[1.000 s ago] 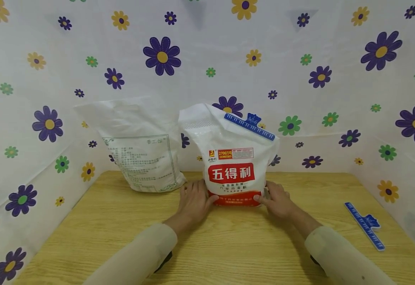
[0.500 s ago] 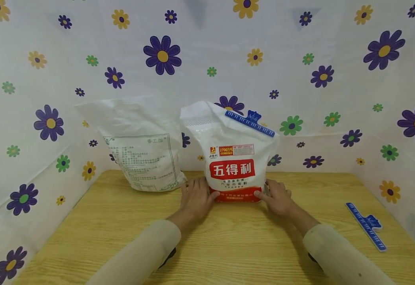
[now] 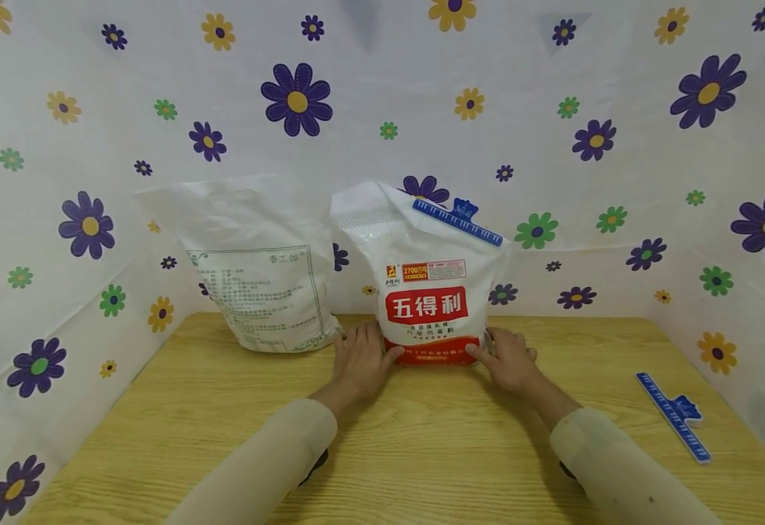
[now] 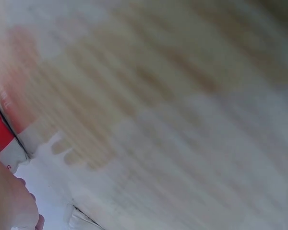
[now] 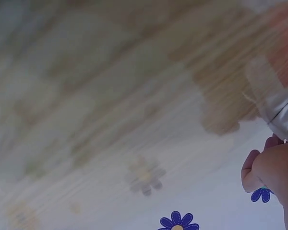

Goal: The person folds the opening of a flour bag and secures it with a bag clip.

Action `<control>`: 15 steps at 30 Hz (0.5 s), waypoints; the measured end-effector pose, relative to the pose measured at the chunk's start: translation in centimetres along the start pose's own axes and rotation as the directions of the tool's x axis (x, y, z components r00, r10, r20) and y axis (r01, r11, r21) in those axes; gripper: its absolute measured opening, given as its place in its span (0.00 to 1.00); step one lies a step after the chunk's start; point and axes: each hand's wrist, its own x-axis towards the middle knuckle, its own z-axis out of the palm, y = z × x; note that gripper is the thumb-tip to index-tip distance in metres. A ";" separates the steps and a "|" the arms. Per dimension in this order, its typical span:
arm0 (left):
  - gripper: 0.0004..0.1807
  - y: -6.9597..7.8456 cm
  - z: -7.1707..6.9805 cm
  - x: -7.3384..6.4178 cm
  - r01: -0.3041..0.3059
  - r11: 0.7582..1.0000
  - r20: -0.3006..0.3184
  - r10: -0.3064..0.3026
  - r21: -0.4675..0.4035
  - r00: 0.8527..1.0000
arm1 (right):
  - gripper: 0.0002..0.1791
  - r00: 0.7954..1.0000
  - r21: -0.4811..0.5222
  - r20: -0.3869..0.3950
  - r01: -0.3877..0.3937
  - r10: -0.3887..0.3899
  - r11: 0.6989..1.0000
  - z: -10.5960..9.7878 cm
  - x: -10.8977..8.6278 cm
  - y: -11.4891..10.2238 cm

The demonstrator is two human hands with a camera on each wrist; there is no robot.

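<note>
A white and red bag of flour [image 3: 426, 306] stands upright at the back of the table in the head view. A blue sealing clip [image 3: 457, 222] with a keyboard pattern lies across its slanted top right. My left hand [image 3: 359, 362] grips the bag's lower left side, thumb on the red front. On the opposite lower side my right hand [image 3: 512, 362] holds it the same way, its far fingers partly hidden. Parts of the bag [image 4: 0, 127] and my left hand [image 4: 12, 199] show at the left wrist view's edge. In the right wrist view, my right hand [image 5: 276, 167] is beside the bag [image 5: 283, 115].
Left of the flour bag, a second white bag [image 3: 257, 284] with green print leans back, close to my left hand. Another blue clip [image 3: 674, 418] lies on the right side of the wooden table [image 3: 421, 452]. A flower-print cloth [image 3: 382, 80] encloses the back and sides.
The flour bag has slid a little away from me towards the back cloth, with both hands still on it. The second bag and the loose clip stay put.
</note>
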 end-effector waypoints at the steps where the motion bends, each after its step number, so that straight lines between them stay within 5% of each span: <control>1: 0.41 0.0 0.0 0.0 -0.002 1.000 -0.002 0.002 0.000 1.000 | 0.42 1.000 -0.004 0.000 -0.006 0.006 1.000 0.0 0.1 0.0; 15: 0.40 0.1 0.3 1.0 0.028 1.000 -0.002 -0.028 -0.002 1.000 | 0.45 0.998 -0.016 0.013 -0.065 0.065 0.998 0.2 1.2 -0.1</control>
